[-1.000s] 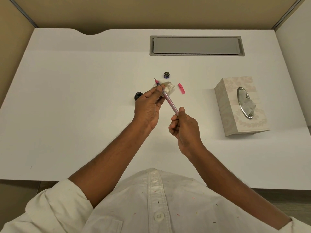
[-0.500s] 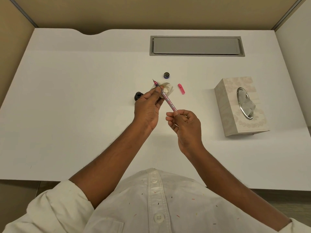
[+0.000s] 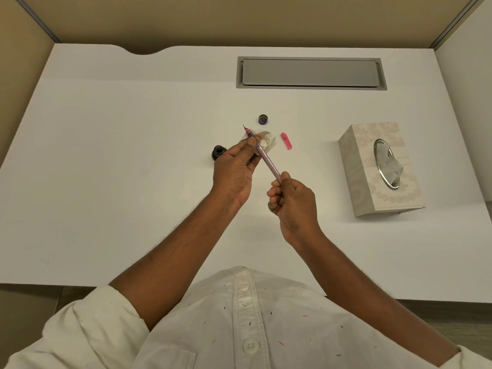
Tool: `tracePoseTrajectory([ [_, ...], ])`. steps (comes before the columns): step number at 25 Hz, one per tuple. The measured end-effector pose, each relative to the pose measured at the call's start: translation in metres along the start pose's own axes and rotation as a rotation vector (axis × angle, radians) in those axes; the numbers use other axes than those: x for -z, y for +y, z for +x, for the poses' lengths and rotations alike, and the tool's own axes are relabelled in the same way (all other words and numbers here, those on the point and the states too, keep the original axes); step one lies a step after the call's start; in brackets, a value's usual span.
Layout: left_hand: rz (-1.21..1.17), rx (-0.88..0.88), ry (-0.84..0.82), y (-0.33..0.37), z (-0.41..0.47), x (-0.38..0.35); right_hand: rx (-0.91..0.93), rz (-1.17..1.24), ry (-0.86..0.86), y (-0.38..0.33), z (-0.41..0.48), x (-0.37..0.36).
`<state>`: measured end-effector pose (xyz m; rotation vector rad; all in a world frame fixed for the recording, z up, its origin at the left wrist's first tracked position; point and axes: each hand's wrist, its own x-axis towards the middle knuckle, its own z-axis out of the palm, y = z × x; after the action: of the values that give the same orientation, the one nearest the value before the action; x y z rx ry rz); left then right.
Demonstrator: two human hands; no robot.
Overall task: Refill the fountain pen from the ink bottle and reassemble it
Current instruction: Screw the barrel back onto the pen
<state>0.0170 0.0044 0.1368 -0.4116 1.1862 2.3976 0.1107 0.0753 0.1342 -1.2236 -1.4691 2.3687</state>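
Fountain pen (image 3: 263,154) lies slantwise in the air above the white desk (image 3: 119,155), its nib end pointing toward eleven o'clock and its tail toward five o'clock, held between both hands. The left hand (image 3: 234,170) sits at the pen's eight o'clock side, thumb and fingertips pinched together on the pink grip section just behind the nib, with the nib itself poking out beyond the fingers. The right hand (image 3: 291,199) is at the pen's five o'clock end, fingers curled in and thumb pressed on the tail of the translucent barrel, so the middle stretch of the pen runs bare between the two hands. A crumpled tissue (image 3: 266,141) lies on the desk beneath the pen's front half, just beside the left fingertips. At nine o'clock from the left hand's knuckles stands the open ink bottle (image 3: 218,151), partly hidden by that hand. Its dark cap (image 3: 263,119) rests at twelve o'clock from the tissue, apart from it. The pink pen cap (image 3: 286,140) lies at three o'clock from the tissue, near but not touching. Well apart at three o'clock stands a tissue box (image 3: 372,182).
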Motion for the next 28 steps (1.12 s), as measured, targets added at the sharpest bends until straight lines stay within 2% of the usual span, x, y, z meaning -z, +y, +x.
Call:
tracePoseTrajectory([
  [4, 0.007, -0.010, 0.021, -0.001, 0.001, 0.001, 0.064, -0.155, -0.036, 0.003, -0.001, 0.004],
  [11, 0.051, -0.012, -0.011, -0.007, -0.002, 0.001, 0.367, -0.502, 0.026, 0.008, 0.005, 0.007],
  [23, 0.122, -0.025, -0.011, -0.016, 0.000, 0.006, 0.425, -0.611, 0.066, 0.004, 0.010, 0.008],
  [28, 0.144, -0.034, -0.037, -0.015, 0.000, 0.005, 0.427, -0.578, 0.104, 0.000, 0.010, 0.008],
])
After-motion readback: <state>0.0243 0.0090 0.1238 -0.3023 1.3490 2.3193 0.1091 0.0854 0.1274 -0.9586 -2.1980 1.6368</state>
